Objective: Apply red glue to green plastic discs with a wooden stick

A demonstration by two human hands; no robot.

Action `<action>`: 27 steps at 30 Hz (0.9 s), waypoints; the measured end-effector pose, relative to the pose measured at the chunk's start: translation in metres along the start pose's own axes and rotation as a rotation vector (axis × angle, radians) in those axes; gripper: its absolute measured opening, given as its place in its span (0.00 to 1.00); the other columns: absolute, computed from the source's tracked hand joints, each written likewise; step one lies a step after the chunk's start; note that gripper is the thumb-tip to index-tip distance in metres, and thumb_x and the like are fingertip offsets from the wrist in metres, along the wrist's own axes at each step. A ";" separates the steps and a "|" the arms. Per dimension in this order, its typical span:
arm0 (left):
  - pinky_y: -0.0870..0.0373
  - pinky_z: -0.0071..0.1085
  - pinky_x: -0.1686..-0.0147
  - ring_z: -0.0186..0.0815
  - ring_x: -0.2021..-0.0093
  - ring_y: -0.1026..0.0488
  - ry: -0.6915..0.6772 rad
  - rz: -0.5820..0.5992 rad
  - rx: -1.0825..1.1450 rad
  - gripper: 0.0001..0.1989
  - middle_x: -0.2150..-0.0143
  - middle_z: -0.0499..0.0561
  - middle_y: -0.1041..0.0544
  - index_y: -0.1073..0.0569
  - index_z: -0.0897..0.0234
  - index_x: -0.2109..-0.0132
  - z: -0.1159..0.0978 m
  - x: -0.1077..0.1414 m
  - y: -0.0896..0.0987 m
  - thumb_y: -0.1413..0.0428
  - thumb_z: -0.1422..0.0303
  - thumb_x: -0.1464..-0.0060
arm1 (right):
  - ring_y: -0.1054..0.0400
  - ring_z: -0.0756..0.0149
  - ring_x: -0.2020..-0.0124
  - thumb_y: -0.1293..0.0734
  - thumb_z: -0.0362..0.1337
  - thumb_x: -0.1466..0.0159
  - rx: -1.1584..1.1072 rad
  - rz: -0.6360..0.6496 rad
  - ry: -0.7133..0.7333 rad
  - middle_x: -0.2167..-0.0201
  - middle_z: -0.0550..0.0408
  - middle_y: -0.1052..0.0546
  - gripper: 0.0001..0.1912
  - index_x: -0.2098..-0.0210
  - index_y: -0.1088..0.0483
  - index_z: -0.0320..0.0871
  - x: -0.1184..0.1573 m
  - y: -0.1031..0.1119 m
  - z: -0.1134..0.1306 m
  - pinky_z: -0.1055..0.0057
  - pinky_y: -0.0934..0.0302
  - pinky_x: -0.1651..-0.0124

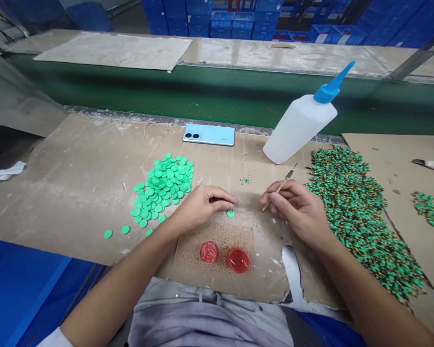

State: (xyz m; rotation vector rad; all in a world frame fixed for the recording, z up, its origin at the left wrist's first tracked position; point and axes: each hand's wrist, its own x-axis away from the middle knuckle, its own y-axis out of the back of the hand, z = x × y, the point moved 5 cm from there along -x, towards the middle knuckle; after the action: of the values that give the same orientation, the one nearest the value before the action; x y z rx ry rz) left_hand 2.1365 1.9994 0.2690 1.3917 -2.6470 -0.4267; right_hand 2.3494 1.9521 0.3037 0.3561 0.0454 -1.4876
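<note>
The fingertips of my left hand [207,205] are pinched together at a small green disc [230,213], just above the cardboard. In my right hand [302,209] a thin wooden stick [276,193] with a fine metal-looking tip slants up between thumb and fingers. To the left of my left hand lies a heap of green discs [162,180]. A tiny cluster of green bits [245,180] sits between the hands. Two small red cups [209,252] [238,260] stand on a cardboard pad [188,246] in front of me.
A large pile of small green, black and yellow pieces [350,207] spreads at the right, with a smaller pile [432,209] beyond. A white squeeze bottle [298,127] with a blue nozzle and a light-blue phone [211,134] are behind my hands. Farther back runs a green strip [130,91].
</note>
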 end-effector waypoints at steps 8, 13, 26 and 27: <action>0.26 0.34 0.52 0.38 0.55 0.19 -0.026 0.020 -0.069 0.06 0.56 0.50 0.14 0.16 0.59 0.58 -0.006 0.001 -0.001 0.37 0.68 0.42 | 0.34 0.73 0.76 0.32 0.42 0.30 0.023 0.010 -0.009 0.69 0.54 0.20 0.08 0.60 0.30 0.44 0.003 0.003 -0.003 0.75 0.40 0.75; 0.27 0.33 0.53 0.37 0.56 0.20 -0.020 0.031 -0.071 0.06 0.56 0.50 0.15 0.16 0.60 0.59 -0.008 0.001 -0.002 0.37 0.70 0.42 | 0.33 0.73 0.75 0.32 0.41 0.30 0.023 0.014 0.003 0.69 0.54 0.20 0.07 0.59 0.29 0.44 0.003 0.003 -0.004 0.75 0.39 0.74; 0.27 0.31 0.55 0.36 0.57 0.20 -0.060 0.047 -0.112 0.05 0.57 0.50 0.15 0.16 0.60 0.58 -0.014 0.004 -0.003 0.37 0.71 0.41 | 0.32 0.74 0.75 0.32 0.39 0.30 0.039 0.017 0.015 0.69 0.54 0.20 0.06 0.59 0.29 0.43 0.003 0.002 -0.003 0.76 0.38 0.73; 0.27 0.31 0.55 0.36 0.58 0.20 -0.069 0.044 -0.117 0.05 0.57 0.50 0.15 0.16 0.60 0.59 -0.015 0.004 -0.003 0.37 0.72 0.41 | 0.32 0.74 0.74 0.32 0.39 0.30 0.040 0.016 0.018 0.69 0.54 0.20 0.05 0.59 0.29 0.43 0.003 0.002 -0.003 0.77 0.38 0.72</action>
State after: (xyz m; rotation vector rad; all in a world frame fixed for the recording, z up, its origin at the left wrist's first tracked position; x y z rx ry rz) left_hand 2.1399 1.9918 0.2824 1.3052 -2.6528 -0.6239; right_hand 2.3526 1.9498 0.3007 0.4013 0.0274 -1.4712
